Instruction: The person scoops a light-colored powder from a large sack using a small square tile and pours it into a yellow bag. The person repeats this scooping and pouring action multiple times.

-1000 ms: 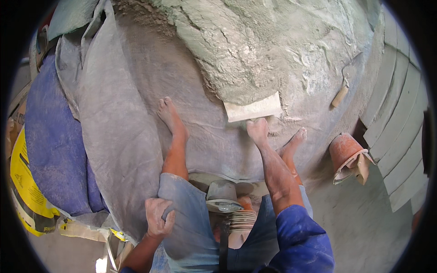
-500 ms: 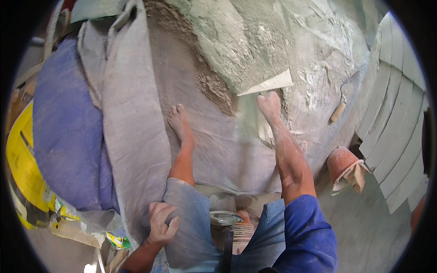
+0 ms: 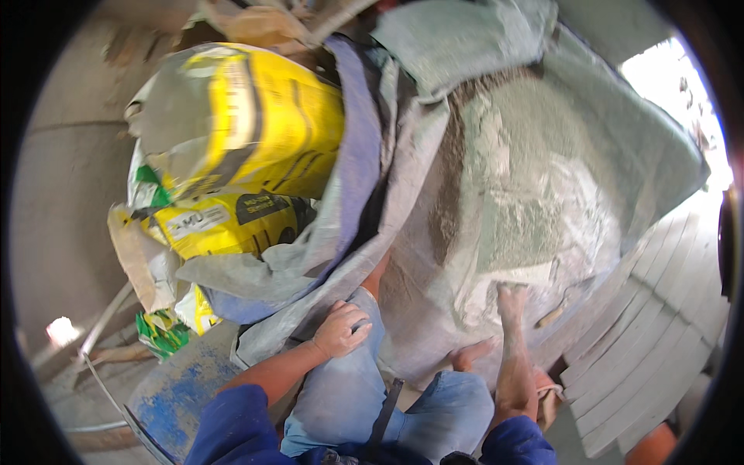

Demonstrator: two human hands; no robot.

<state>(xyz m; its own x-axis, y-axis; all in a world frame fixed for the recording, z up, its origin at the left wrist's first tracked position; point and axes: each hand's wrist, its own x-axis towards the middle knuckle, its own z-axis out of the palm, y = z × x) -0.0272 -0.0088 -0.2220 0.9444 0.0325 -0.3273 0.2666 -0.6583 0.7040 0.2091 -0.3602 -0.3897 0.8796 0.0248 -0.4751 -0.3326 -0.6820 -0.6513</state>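
My right hand (image 3: 511, 293) is closed on a wide, pale flat scraper (image 3: 521, 273), most of its handle hidden in the fist. The blade lies against a broad layer of grey-green, damp-looking powder (image 3: 521, 236) on a large grey sheet (image 3: 422, 310). My left hand (image 3: 341, 329) rests on my left knee with its fingers curled. A dark spot shows by its fingertips; I cannot make out whether it is a thing or shadow. Right of the right hand lies a small trowel with a wooden handle (image 3: 553, 314).
Yellow printed sacks (image 3: 287, 128) stand at the left, partly behind folded blue-grey cloth (image 3: 353, 147). A grey bundle (image 3: 465, 43) lies at the far edge. Overlapping grey boards (image 3: 620, 372) lie at right. A reddish bucket (image 3: 545, 395) is partly hidden by my right arm.
The view has swung left, bringing the yellow sacks fully into sight. My right hand still grips the scraper at the powder, and my left hand stays on the knee.
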